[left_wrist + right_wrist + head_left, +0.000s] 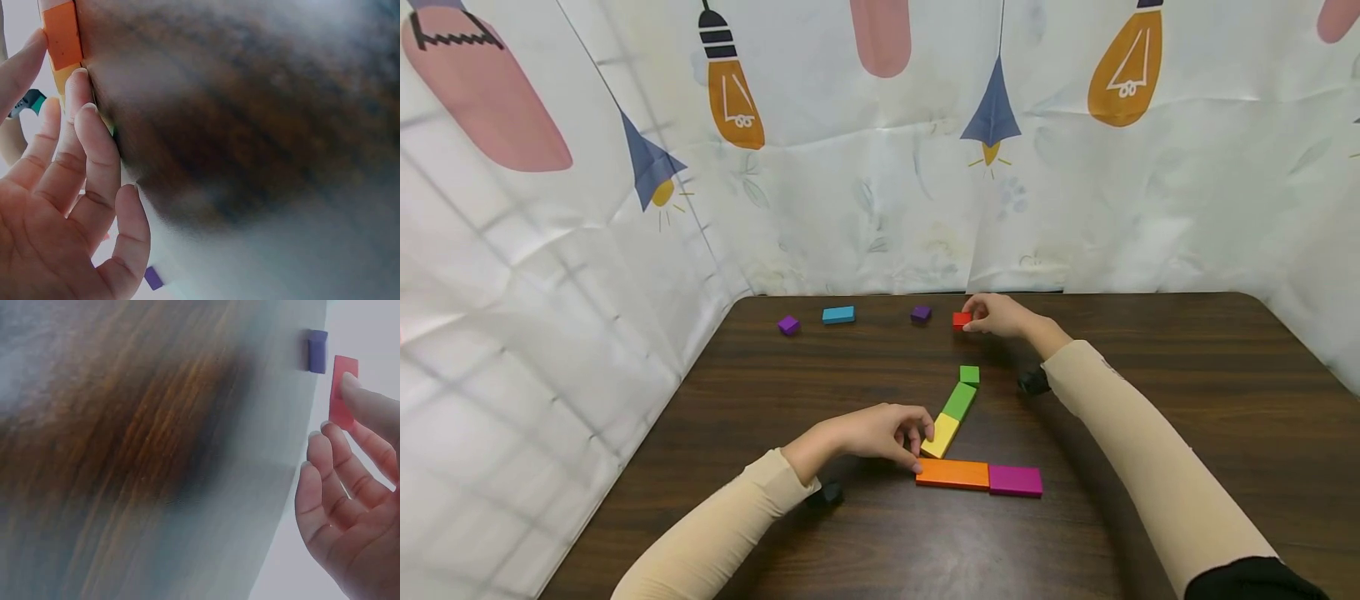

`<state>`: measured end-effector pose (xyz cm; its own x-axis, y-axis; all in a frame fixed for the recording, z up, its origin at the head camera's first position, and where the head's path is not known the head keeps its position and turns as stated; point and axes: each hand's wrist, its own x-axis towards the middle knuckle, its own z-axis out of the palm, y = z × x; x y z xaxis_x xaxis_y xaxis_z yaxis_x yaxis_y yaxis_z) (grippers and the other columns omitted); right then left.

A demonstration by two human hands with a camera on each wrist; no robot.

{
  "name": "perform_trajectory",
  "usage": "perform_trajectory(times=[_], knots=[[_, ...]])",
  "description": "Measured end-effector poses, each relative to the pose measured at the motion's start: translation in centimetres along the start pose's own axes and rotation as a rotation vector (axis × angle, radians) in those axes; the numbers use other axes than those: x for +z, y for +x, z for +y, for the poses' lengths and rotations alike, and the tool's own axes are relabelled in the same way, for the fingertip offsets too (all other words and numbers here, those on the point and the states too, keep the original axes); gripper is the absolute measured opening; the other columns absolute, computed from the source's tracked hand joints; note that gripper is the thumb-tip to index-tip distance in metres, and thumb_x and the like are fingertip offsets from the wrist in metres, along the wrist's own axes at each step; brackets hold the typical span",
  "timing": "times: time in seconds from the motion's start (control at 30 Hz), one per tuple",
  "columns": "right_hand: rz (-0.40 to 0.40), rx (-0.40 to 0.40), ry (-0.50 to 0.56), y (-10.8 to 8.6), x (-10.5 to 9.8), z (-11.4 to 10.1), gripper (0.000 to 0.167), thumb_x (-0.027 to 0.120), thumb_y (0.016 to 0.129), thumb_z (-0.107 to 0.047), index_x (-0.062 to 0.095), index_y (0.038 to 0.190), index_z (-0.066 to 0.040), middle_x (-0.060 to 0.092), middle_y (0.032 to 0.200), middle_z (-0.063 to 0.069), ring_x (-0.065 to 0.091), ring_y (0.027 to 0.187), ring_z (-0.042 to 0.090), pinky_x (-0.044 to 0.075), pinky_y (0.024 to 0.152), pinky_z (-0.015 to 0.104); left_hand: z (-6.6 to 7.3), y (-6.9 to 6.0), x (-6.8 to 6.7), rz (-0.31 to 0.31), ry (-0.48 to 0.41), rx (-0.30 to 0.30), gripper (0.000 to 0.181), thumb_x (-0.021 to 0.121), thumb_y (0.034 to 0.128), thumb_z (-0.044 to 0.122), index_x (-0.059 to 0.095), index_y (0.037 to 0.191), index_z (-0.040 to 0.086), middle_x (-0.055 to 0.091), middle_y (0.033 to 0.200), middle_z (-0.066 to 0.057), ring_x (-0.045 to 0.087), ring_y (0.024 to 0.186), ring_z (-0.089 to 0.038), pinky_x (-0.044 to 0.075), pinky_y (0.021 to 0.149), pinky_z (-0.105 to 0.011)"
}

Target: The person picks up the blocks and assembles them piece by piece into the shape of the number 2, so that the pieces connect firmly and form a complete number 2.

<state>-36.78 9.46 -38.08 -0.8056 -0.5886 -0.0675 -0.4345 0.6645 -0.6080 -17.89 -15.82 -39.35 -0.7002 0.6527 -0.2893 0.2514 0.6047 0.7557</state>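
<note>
At the back of the table, my right hand [1003, 317] pinches a small red block [961, 321] between thumb and fingers. In the right wrist view the thumb lies on the face of that red block [344, 394]. My left hand [880, 433] is by the row's left end, its thumb tip at the orange block [952, 474] and its fingertips by the yellow block [940, 436]. A magenta block [1015, 481] meets the orange one's right end. From the yellow block a green block [959, 402] slants up and back, with a small green block [970, 375] at its far end.
Along the back lie a purple block [788, 325], a blue block [838, 315] and a dark purple block [921, 314]. The dark wooden table [1150, 417] meets a printed white curtain [880, 208] behind and at the sides.
</note>
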Motion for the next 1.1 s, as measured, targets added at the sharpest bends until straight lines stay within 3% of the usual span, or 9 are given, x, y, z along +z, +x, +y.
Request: perform_trajectory(times=[0.53,1.1], knots=[[-0.031,-0.054,-0.015,-1.1,1.0,-0.1,0.033,0.073,0.097,-0.017,0.061,0.122,0.001,0.062,0.094,0.007,0.055,0.081,0.021,0.045,0.077,0.037,0.1,0.0,0.0,0.000,0.006,-0.003,0.034,0.083,0.0874,0.008,0.060,0.111,0.016,0.066,0.083,0.005,0.059,0.070,-0.010,0.048,0.070,-0.024],[-0.036,-0.081,-0.007,-2.5,1.5,-0.2,0.033,0.072,0.098,-0.020,0.061,0.123,-0.001,0.061,0.098,0.008,0.054,0.088,0.023,0.043,0.082,0.040,0.1,0.1,-0.1,-0.009,0.003,-0.004,0.033,0.083,0.0877,0.009,0.060,0.111,0.014,0.066,0.083,0.004,0.058,0.069,-0.010,0.047,0.069,-0.023]])
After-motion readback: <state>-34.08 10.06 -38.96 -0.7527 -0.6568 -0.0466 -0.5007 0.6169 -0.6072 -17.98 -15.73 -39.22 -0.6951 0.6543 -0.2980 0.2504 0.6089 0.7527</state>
